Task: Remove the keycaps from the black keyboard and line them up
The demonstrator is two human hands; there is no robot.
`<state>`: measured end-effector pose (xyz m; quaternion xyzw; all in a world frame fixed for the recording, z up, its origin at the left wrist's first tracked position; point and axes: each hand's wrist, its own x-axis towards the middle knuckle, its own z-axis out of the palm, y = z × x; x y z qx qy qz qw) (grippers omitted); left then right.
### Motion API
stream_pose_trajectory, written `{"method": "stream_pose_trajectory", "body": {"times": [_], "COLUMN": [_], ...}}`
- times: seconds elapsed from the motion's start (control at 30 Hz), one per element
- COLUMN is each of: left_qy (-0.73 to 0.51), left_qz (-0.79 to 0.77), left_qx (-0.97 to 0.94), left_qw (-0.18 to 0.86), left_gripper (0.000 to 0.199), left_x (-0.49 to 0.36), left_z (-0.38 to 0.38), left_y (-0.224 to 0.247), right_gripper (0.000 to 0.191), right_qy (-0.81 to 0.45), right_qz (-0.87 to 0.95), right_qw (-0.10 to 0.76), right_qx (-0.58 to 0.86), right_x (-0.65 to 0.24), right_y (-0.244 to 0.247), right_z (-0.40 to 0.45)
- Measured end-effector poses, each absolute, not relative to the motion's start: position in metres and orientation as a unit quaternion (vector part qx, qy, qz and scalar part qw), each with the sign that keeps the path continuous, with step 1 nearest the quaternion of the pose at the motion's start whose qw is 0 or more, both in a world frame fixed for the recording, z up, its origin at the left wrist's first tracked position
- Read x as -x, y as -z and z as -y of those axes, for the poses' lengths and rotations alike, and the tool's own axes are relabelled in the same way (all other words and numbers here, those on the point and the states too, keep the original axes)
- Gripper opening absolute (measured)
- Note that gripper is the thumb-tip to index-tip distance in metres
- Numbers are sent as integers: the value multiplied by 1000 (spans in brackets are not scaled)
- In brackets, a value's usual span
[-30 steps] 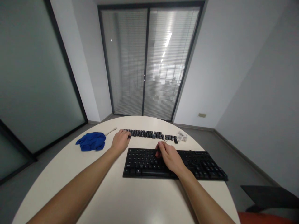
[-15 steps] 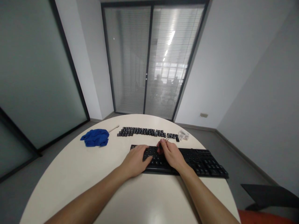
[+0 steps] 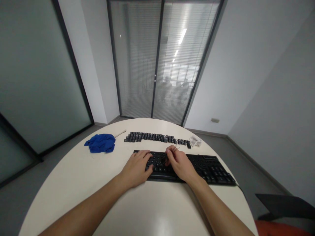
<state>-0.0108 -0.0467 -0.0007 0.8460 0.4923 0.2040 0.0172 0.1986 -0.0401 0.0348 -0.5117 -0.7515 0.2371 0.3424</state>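
A black keyboard [image 3: 211, 170] lies across the front of the round table, and many key positions on its left part show no caps. My left hand [image 3: 137, 167] grips its left end, fingers toward the far edge and thumb over the near rows. Pinched in my right hand [image 3: 179, 164] is a thin wire keycap puller [image 3: 176, 147]; its wire ends stick up above the fingers, and more wire shows low over the keys. My fingers hide the puller's middle. Removed black keycaps [image 3: 150, 136] lie in rows behind the keyboard.
A crumpled blue cloth [image 3: 100, 143] lies at the left, with a thin pale stick [image 3: 120, 133] behind it. Crumpled white material [image 3: 195, 141] sits right of the keycaps. The keyboard's cable [image 3: 242, 190] runs off the right edge, near a black and red chair [image 3: 283, 205].
The keyboard has slid slightly left together with my left hand. My right hand has stayed nearly in place over the keys, the puller turned a little.
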Motion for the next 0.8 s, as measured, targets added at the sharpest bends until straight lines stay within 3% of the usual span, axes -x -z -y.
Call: {"method": "stream_pose_trajectory", "body": {"times": [0.27,0.8], "left_qy": [-161,-170], "left_qz": [-493,-496], "left_qx": [-855,-852], "left_qw": [18,15], "left_gripper": [46,46], "left_x": [11,11], "left_z": [46,46], "left_y": [5,4], "right_gripper": [27,36], "right_qy": [-237,-200], "right_qz": [755,759], "right_qw": [345,333], "right_qx": [505,523], "right_x": [-194,-196], "right_y": [-28,-32], "right_z": [38,39]}}
